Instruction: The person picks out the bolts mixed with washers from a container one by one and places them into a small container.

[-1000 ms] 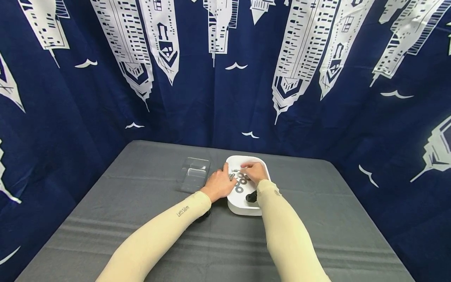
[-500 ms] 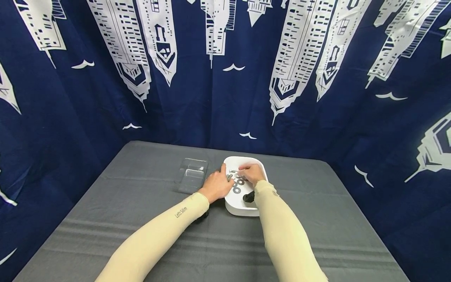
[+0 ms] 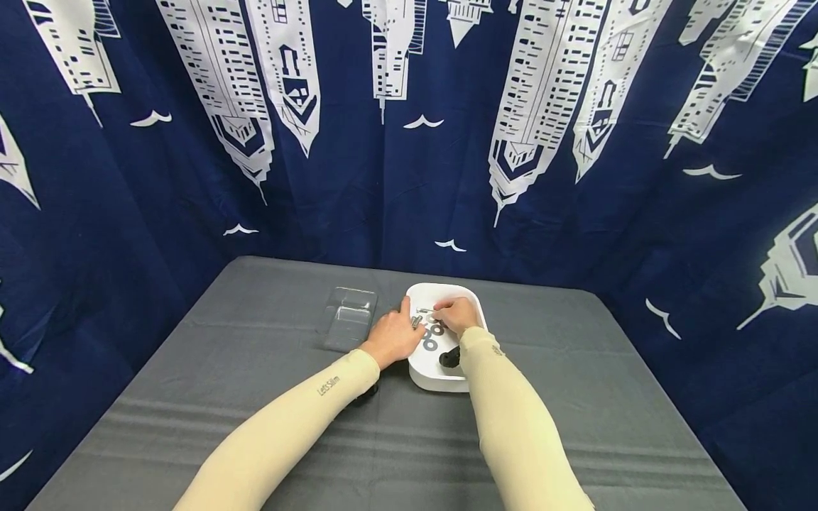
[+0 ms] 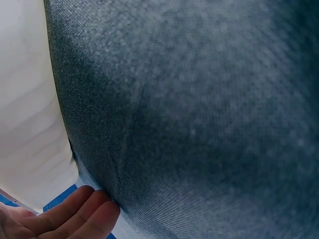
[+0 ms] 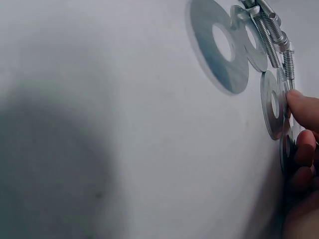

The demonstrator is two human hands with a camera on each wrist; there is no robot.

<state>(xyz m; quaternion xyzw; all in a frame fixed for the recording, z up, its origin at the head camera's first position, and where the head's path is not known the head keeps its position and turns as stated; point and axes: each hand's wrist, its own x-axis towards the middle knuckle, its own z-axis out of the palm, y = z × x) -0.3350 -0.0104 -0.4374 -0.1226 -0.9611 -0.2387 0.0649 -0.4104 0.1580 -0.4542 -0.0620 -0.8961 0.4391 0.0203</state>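
Note:
A white tray [image 3: 441, 384] with rounded corners stands on the grey cloth. My left hand [image 3: 395, 333] holds its left wall, thumb over the rim near some bolts [image 3: 417, 322]. Outside the tray, the fingertips [image 4: 104, 211] of that hand rest at the cloth in the left wrist view. My right hand [image 3: 457, 314] is down inside the tray, pinching a flat metal washer [image 5: 282, 89] between thumb and fingers. Several more washers [image 5: 200, 35] lie on the tray floor, and a cluster of threaded bolts [image 5: 268, 27] sits beside them.
A clear plastic container [image 3: 350, 319] with compartments lies left of the tray. Grey cloth [image 3: 268, 333] covers the table, and a dark blue curtain [image 3: 358, 199] with white building prints hangs behind it. A black device [image 3: 450, 358] shows under the right wrist.
The right fingers have moved slightly left over the washers, and one washer beneath them appears shifted. The left hand stays on the tray. The whole head view has drifted a little.

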